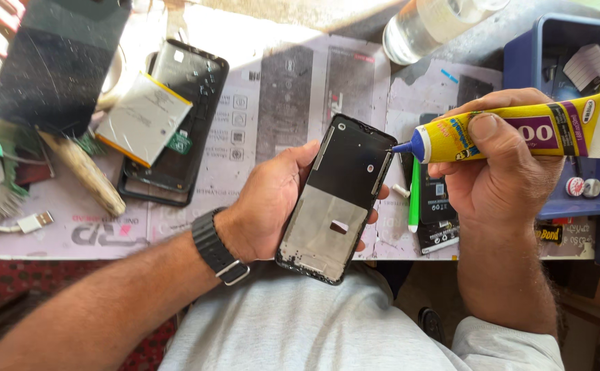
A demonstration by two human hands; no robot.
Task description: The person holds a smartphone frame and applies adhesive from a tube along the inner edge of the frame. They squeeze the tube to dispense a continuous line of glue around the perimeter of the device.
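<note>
Nearest the body, the left hand (269, 206), a black watch (219, 249) on its wrist, cradled a stripped black phone frame with a bare grey metal plate (335, 199), fingers wrapped behind it and tilted toward the right. The right hand (502, 168) was closed around a yellow glue tube with a blue tapered nozzle (513, 130), the needle tip touching the frame's upper right edge. Done well, this step seemed to call for a light squeeze and a thin, even bead kept on the rim, the frame held steady. Beyond lay a green stick-like tool (414, 196), a printed work mat (279, 96), an opened phone with a loose silver battery (166, 120), a clear bottle (427, 24) and a blue plastic tray (574, 117).
</note>
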